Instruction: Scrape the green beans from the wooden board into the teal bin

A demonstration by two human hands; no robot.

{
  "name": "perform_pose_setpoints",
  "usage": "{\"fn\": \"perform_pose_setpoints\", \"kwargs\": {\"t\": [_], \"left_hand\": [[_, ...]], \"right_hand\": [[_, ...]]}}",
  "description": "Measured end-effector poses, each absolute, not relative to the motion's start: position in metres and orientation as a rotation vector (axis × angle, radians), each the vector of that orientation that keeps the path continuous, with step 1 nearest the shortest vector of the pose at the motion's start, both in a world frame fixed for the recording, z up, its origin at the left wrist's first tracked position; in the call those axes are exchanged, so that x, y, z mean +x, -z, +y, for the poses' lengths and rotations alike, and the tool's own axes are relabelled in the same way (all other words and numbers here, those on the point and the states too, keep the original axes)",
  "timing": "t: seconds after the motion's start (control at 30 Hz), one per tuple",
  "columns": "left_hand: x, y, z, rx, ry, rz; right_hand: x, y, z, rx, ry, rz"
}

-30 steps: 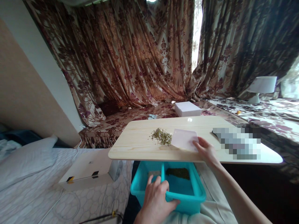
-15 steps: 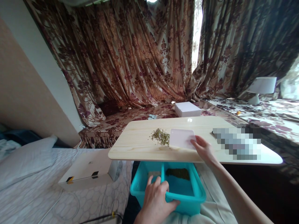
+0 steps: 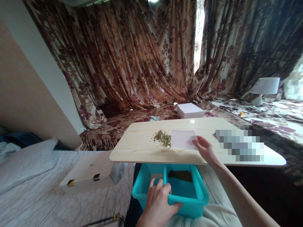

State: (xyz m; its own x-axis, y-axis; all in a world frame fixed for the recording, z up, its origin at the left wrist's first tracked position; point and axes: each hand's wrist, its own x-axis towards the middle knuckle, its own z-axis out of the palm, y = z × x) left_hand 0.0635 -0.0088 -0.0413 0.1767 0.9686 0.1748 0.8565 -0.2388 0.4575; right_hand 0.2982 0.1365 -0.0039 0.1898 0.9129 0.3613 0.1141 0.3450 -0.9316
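Small bits (image 3: 162,138) could spill off the desk (image 3: 134,138)

The left hand's grip (image 3: 158,197) is clamped on the near rim of the blue tub (image 3: 193,206), below the desk's near edge. If that hand presses too hard, the tub might tip. The bits lie in a loose heap left of the desk's middle. Next comes a thin pale sheet (image 3: 182,140); its left edge may touch the heap, but I can't tell for sure. The right hand (image 3: 205,148) has its grip pinched on the sheet's right end. A quick shove could make bits fly, and some might miss the tub.
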Motion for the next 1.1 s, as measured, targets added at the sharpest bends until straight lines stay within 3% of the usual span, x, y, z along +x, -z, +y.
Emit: {"fn": "perform_pose_setpoints", "kwargs": {"t": [1.1], "left_hand": [[0.0644,0.0394,-0.0089,2.188,-0.617,1.750]], "right_hand": [[0.2954,-0.0005,0.1352,-1.111,-0.757,-1.266]]}}
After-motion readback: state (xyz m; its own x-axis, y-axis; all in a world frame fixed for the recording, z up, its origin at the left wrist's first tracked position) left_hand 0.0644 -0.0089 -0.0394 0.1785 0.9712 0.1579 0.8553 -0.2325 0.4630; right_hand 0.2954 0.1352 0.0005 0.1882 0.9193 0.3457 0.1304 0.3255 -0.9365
